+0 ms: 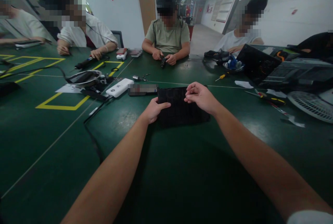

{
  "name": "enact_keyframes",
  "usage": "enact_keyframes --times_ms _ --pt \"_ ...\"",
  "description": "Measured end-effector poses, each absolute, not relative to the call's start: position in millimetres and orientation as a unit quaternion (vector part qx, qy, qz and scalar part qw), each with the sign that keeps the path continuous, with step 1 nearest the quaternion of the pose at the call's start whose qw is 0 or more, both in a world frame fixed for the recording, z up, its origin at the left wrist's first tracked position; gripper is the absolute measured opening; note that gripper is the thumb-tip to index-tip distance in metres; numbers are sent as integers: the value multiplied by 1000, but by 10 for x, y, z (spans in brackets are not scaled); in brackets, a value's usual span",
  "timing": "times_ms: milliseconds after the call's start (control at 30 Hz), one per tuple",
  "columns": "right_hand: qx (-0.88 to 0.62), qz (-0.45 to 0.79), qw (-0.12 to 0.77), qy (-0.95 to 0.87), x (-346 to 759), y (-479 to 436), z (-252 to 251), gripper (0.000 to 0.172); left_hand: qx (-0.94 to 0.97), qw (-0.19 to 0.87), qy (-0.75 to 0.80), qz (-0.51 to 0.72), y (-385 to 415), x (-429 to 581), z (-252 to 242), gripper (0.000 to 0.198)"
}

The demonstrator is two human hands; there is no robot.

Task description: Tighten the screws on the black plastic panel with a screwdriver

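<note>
A flat, dark rectangular panel (pixel 179 113) is in front of me over the green table, its surface too dark to show details. My left hand (pixel 153 110) grips its left edge, with the thumb lying on top and the other fingers at the side. Above the panel's upper right part is my right hand (pixel 199 97), thumb and fingers pinched together. Whether a small piece sits in that pinch cannot be made out. Just behind the panel lies a dark, flat item with a blurred-out face (pixel 143 89).
Left of the panel are a white power bank (pixel 120 87), a black cable (pixel 91 134) and a metal bowl (pixel 85 77). To the right lie screwdrivers (pixel 273 100), a white fan grille (pixel 310 105) and grey equipment (pixel 299 73). Several people sit around the green table (pixel 192 182).
</note>
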State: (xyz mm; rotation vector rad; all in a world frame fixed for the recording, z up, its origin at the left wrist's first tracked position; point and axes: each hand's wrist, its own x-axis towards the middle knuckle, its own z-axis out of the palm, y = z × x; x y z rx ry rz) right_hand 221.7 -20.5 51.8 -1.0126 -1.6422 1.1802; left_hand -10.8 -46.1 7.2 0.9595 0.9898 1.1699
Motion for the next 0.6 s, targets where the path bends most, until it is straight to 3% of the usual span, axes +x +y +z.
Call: enact_keyframes --times_ms 433,600 --pt "-403 439 409 -692 2152 -143 512 15 405 627 436 503 -452 -122 74 45" --pt "-465 247 416 -742 2187 -180 521 20 412 624 435 503 -455 -115 90 48"
